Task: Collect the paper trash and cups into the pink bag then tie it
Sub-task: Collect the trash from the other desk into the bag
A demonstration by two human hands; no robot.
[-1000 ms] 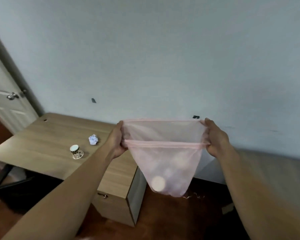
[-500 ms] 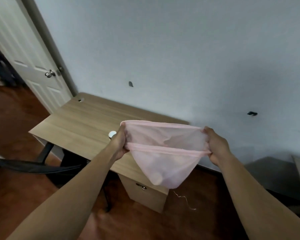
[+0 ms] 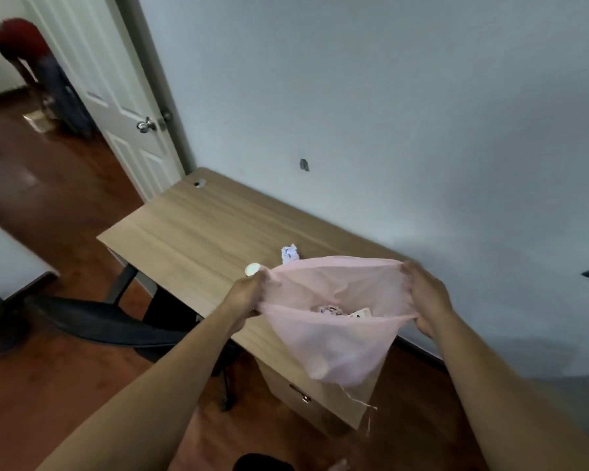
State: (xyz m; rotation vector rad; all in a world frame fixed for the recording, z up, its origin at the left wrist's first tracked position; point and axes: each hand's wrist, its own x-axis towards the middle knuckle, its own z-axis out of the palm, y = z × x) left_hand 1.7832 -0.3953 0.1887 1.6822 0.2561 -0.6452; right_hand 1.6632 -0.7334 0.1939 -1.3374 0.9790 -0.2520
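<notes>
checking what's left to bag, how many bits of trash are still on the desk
2: a crumpled paper just beyond the far rim of the pink bag, and a cup right by the left hand. The bag may hide more on the desk.

On tabletop (image 3: pixel 184 239): cup (image 3: pixel 252 268) just beyond left hand (image 3: pixel 247 297); crumpled paper (image 3: pixel 289 253) just right of cup. Nearer, bag (image 3: pixel 337 334) hangs between left hand and right hand (image 3: pixel 425 297), over tabletop's right end.

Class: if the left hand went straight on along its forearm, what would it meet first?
Likely the crumpled paper on the desk; the cup lies just left of that line. Height is unclear: the left hand, gripping the bag, might pass above it.
</notes>
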